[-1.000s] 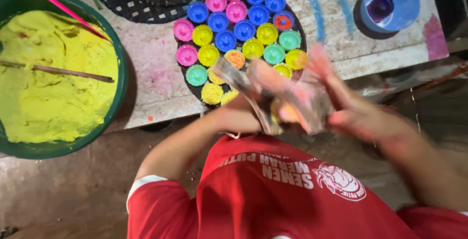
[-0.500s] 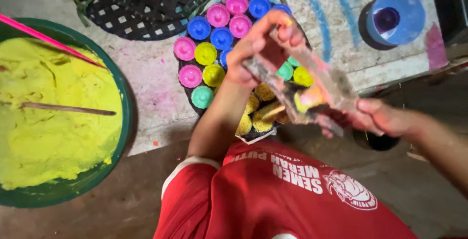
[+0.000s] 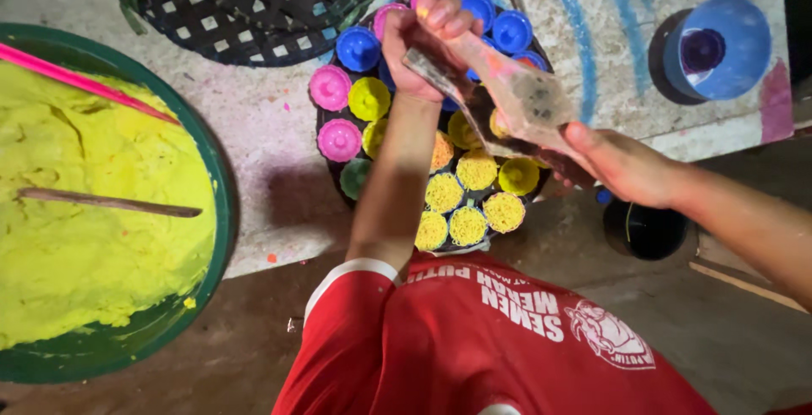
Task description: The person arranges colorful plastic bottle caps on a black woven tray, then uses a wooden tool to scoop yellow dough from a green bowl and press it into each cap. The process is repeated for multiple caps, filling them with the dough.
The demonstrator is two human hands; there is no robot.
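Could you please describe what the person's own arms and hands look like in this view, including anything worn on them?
Both arms are bare from above the elbow down. The left arm comes out of a short red sleeve with a white band at its hem, part of a red shirt with white print. The left hand and right hand wear no gloves; specks of coloured powder cling to the left fingers.

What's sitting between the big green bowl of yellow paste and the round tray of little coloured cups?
In the head view, only bare, paint-stained tabletop lies between the green bowl and the tray of cups; nothing stands on that stretch.
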